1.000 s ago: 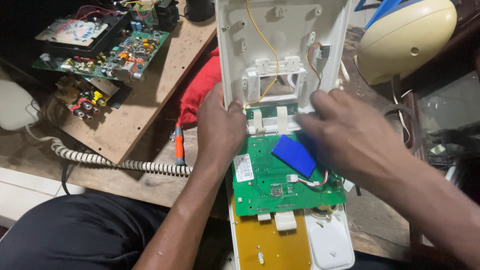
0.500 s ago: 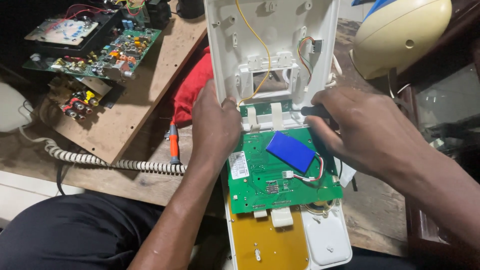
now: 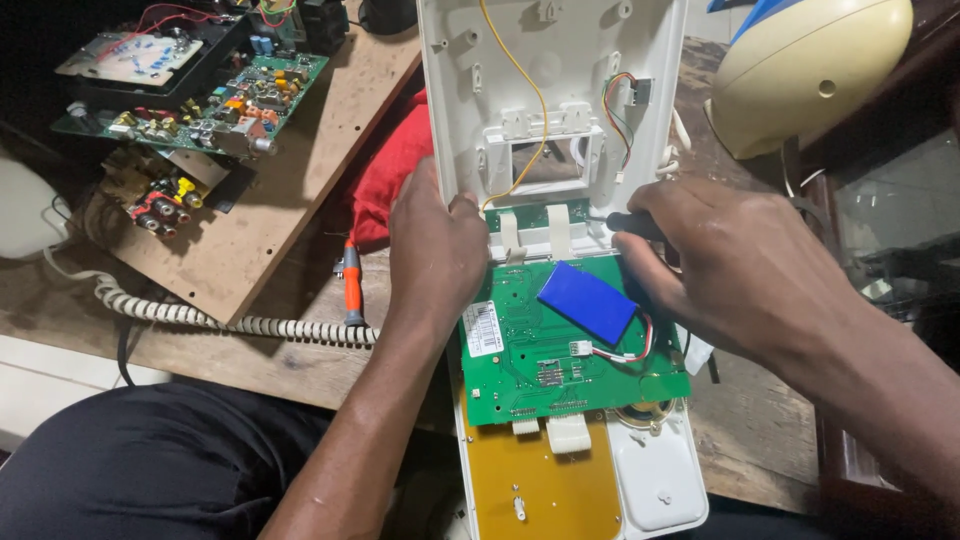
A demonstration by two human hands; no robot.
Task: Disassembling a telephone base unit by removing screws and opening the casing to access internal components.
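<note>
A: What is each hand doing?

B: The left hand (image 3: 435, 250) lies with curled fingers on the left edge of the opened white device casing (image 3: 540, 90), pressing it where the lid meets the base. The right hand (image 3: 730, 265) is closed around a dark-handled tool (image 3: 632, 224), its tip pointing at the hinge area.

A: And the board?

B: The green circuit board (image 3: 560, 355) sits in the lower half, between both hands. A blue rectangular battery pack (image 3: 588, 302) lies tilted on it, red and white wires trailing. A small white label (image 3: 481, 329) is stuck near the board's left edge.

A: Anything else nearby?

B: A coiled cord (image 3: 200, 318), an orange-handled screwdriver (image 3: 351, 285) and a red cloth (image 3: 395, 165) to the left.
</note>
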